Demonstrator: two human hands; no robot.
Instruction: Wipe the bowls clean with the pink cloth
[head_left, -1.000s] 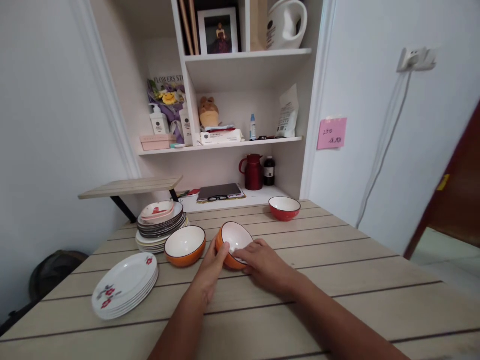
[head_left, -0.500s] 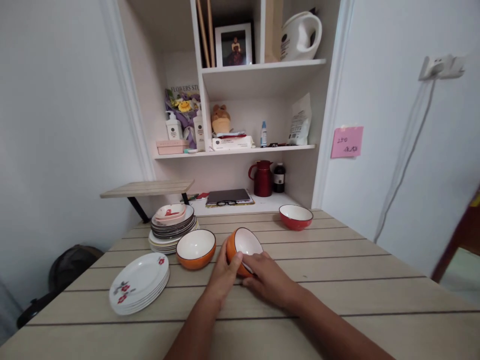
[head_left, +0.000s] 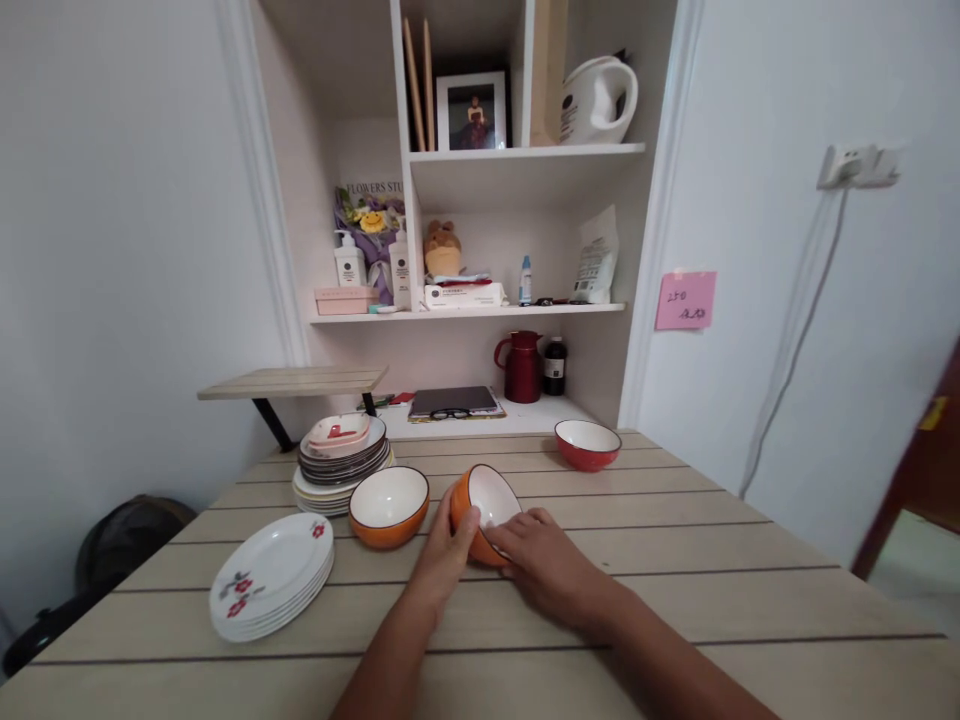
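Note:
In the middle of the table, an orange bowl (head_left: 492, 494) with a white inside and dark rim is tilted toward the right. My left hand (head_left: 448, 545) is closed on its left side, thumb over the near rim. At the right rim, my right hand (head_left: 546, 560) grips the bowl with fingers reaching over the edge; its thumb is hidden. A second orange bowl (head_left: 390, 502) stands upright just left of my left hand. Farther back on the right sits a red bowl (head_left: 588, 446), white inside.
A stack of white flowered plates (head_left: 271, 575) lies at the left. Behind it rises a pile of mixed plates (head_left: 343, 470) topped with small pink dishes. A small raised wooden shelf (head_left: 292, 382), a laptop (head_left: 454, 401) and a red jug (head_left: 522, 367) are at the back.
My right hand has shifted slightly along the bowl's right rim, its fingers more raised. The bowl stays tilted in my left hand. The camera view has tipped a little upward.

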